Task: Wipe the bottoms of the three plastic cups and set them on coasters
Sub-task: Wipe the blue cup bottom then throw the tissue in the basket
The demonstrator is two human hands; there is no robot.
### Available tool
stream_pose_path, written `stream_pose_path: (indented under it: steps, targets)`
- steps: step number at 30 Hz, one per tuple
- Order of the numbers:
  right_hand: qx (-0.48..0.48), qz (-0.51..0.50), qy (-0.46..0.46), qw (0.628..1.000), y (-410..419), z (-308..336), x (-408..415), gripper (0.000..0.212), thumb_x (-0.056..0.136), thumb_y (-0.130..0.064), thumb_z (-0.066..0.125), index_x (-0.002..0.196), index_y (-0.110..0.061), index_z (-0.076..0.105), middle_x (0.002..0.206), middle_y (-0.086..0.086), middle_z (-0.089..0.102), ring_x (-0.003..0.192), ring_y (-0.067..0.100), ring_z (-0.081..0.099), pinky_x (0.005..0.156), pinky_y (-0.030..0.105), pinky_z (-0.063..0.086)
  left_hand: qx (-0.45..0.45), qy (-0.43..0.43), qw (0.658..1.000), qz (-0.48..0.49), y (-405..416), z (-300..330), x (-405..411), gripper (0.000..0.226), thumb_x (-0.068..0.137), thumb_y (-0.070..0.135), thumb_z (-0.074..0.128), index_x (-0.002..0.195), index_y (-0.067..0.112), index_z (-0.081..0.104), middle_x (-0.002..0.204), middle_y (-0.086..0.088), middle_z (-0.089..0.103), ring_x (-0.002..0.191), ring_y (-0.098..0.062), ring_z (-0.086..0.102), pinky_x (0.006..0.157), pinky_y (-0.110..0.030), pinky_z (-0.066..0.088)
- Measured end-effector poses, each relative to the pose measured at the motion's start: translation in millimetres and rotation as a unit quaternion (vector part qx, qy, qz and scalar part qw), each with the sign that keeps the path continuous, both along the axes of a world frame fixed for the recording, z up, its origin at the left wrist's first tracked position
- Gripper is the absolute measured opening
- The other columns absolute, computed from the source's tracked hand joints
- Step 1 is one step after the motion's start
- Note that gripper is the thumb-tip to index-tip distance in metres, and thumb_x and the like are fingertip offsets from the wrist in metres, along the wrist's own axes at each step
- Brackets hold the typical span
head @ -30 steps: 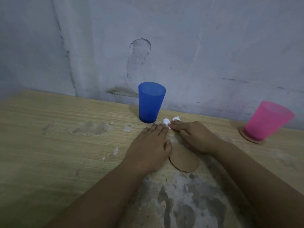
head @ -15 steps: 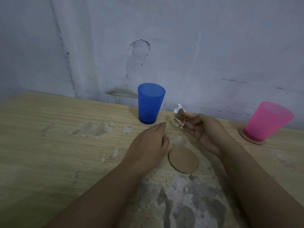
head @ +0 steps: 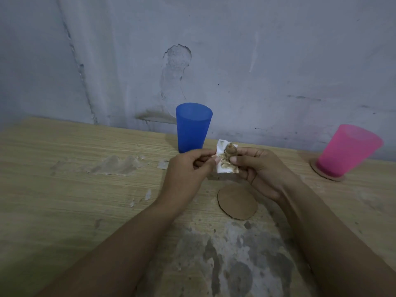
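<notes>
left hand (head: 188, 170) and right hand (head: 263, 170) pinch a stained white tissue (head: 227, 160) just in front of the blue cup (head: 192, 127), above a bare coaster (head: 237, 202).

Not much to see of the person here — just two bare forearms coming in from the bottom edge, no sleeves in sight anywhere. The left hand (head: 186, 176) and right hand (head: 263, 172) are both bare too — no gloves, no rings, no watch or band on either wrist. Fingernails look short and plain. Forearms are slim, wrists narrow.
</notes>
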State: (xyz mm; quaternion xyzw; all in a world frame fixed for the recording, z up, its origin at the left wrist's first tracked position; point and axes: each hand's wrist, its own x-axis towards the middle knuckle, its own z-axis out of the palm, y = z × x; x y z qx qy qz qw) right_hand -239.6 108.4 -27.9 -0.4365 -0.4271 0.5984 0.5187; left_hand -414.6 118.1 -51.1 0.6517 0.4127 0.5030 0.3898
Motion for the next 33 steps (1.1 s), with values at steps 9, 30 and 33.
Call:
stream_pose_path:
  steps: [9, 30, 33]
  targets:
    - [0.015, 0.016, -0.043, 0.999, -2.2, 1.2, -3.1, 0.022, 0.072, 0.009, 0.061, 0.073, -0.008, 0.075, 0.077, 0.008, 0.074, 0.072, 0.017, 0.071, 0.066, 0.024, 0.059, -0.016, -0.025, 1.000, -0.010, 3.5, -0.1, -1.2, 0.010, 0.078, 0.010, 0.073, 0.079, 0.019, 0.071, 0.073, 0.004, 0.070, 0.067, -0.005, 0.063, 0.061, -0.011, 0.047]
    - [0.016, 0.001, -0.037, 0.999, -1.5, 8.1, -1.3, 0.025, 0.059, 0.000, 0.072, 0.083, -0.007, 0.072, 0.081, 0.012, 0.075, 0.072, 0.019, 0.071, 0.065, 0.025, 0.058, 0.120, 0.039, 0.992, 0.007, -5.6, 3.8, 1.9, 0.022, 0.087, 0.005, 0.055, 0.098, 0.018, 0.068, 0.089, 0.009, 0.065, 0.084, 0.000, 0.060, 0.070, -0.008, 0.046]
    - [0.035, -0.006, -0.041, 0.999, -2.4, 6.9, -3.5, 0.025, 0.058, -0.003, 0.075, 0.082, -0.009, 0.073, 0.082, 0.012, 0.075, 0.074, 0.021, 0.071, 0.068, 0.028, 0.059, 0.039, -0.005, 0.999, -0.018, -4.3, 3.3, 1.7, 0.013, 0.088, 0.021, 0.063, 0.100, 0.024, 0.069, 0.085, 0.008, 0.070, 0.079, -0.005, 0.064, 0.069, -0.013, 0.051]
